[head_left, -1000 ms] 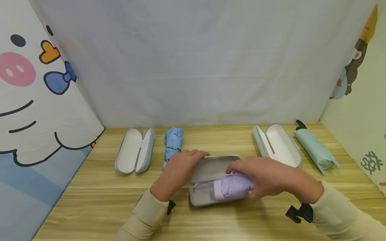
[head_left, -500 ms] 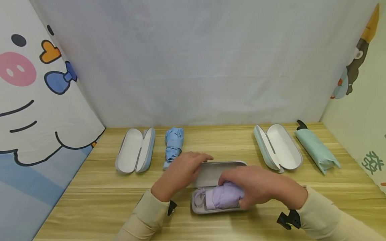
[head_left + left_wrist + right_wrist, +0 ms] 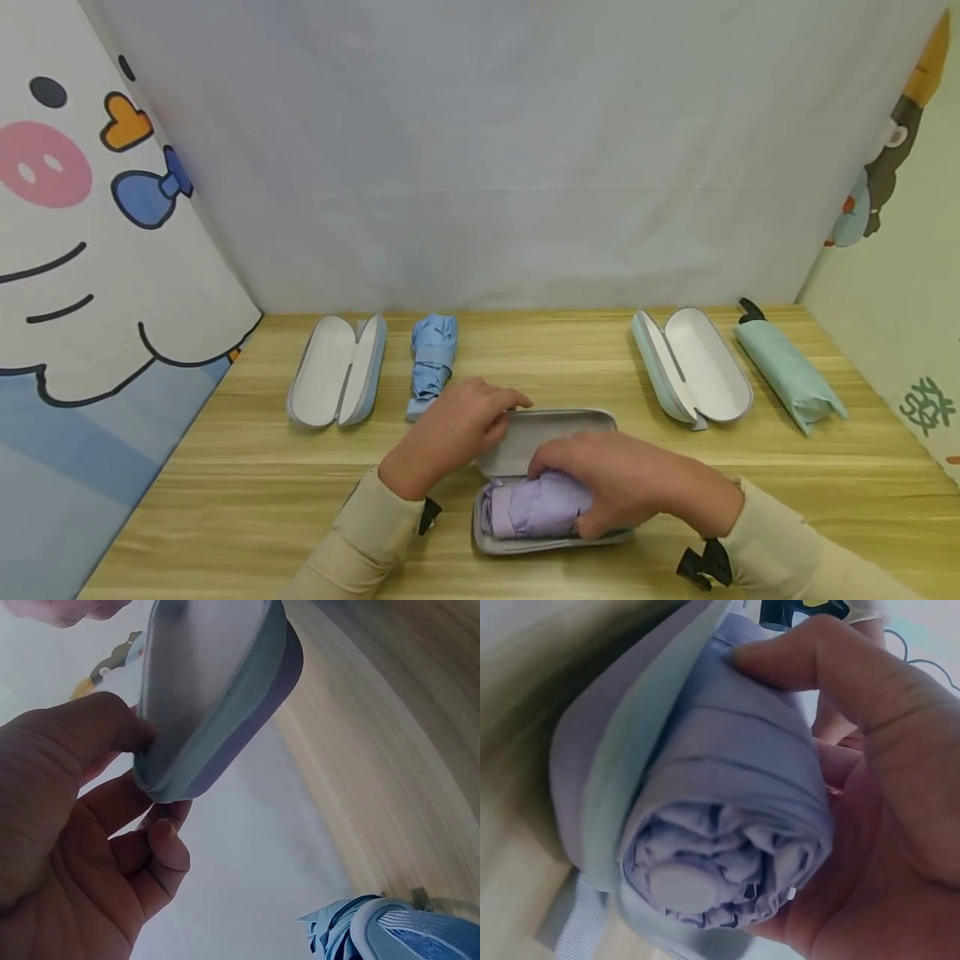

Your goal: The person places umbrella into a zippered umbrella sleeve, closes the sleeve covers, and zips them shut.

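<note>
A lilac folded umbrella [image 3: 536, 508] lies in the lower half of an open hard case [image 3: 517, 547], whose lid [image 3: 540, 427] stands raised behind it. My right hand [image 3: 630, 479] grips the umbrella's right end, thumb on one side and fingers on the other. In the right wrist view, the rolled end of the umbrella [image 3: 735, 772] faces the camera, beside the case wall [image 3: 607, 780]. My left hand [image 3: 453, 429] pinches the lid's left end. In the left wrist view, its thumb is inside the lid [image 3: 240, 720] and its fingers are outside.
Behind my left hand lies a blue folded umbrella [image 3: 433, 354], with an open blue case [image 3: 321, 383] further left. An open mint case [image 3: 705, 367] and a mint folded umbrella [image 3: 787, 367] lie at the back right. A pale cloth [image 3: 525, 167] hangs behind the wooden table [image 3: 240, 517].
My right hand has moved left and nearer, bringing the lilac umbrella lower and further left in the case. The case has shifted slightly nearer. My left hand has stayed at the lid.
</note>
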The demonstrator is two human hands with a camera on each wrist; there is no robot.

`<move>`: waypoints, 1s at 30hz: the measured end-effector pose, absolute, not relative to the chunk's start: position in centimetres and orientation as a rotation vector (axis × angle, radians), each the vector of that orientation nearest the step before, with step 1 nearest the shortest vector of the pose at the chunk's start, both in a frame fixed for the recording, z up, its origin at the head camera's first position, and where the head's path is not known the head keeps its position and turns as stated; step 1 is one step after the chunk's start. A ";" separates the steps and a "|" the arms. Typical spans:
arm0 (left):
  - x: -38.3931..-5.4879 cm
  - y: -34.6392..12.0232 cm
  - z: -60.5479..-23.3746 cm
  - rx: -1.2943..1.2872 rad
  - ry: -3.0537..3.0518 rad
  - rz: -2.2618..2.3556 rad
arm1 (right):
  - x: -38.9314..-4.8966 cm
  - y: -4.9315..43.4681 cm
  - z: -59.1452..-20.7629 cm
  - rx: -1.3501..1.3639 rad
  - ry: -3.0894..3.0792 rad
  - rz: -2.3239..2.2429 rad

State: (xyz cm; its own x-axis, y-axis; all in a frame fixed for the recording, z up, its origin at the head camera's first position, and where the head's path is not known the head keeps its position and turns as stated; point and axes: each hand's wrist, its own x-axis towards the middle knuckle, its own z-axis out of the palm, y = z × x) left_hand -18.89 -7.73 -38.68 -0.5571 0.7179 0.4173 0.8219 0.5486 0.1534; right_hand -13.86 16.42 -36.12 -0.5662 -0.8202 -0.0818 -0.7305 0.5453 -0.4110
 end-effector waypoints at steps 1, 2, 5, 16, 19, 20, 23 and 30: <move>-18.9 -7.7 -38.7 -1.271 -2.481 -0.481 | -13.8 16.4 -36.3 -1.294 2.513 -0.498; -18.8 -7.7 -38.7 -1.268 -2.480 -0.482 | -13.8 16.4 -36.4 -1.285 2.505 -0.509; -18.8 -7.7 -38.6 -1.266 -2.480 -0.473 | -13.7 16.5 -37.0 -1.266 2.495 -0.536; -18.8 -7.3 -38.1 -1.269 -2.544 -0.400 | -13.3 16.8 -37.5 -1.170 2.476 -0.585; -18.8 -7.3 -38.1 -1.276 -2.546 -0.403 | -13.2 17.0 -37.7 -1.150 2.472 -0.604; -18.8 -7.3 -38.1 -1.280 -2.540 -0.406 | -13.2 17.0 -37.8 -1.152 2.472 -0.614; -18.7 -7.3 -38.0 -1.288 -2.540 -0.426 | -13.0 17.1 -38.2 -1.157 2.492 -0.634; -18.4 -7.5 -37.8 -1.307 -2.614 -0.531 | -12.7 17.1 -38.8 -1.139 2.529 -0.663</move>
State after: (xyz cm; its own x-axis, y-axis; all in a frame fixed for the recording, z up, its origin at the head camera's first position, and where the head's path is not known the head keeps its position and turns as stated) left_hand -18.41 -7.47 -37.81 -0.6008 0.7386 0.3058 0.7993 0.5521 0.2372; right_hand -12.73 17.15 -38.85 -0.6460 -0.7600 -0.0714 -0.6273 0.5819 -0.5176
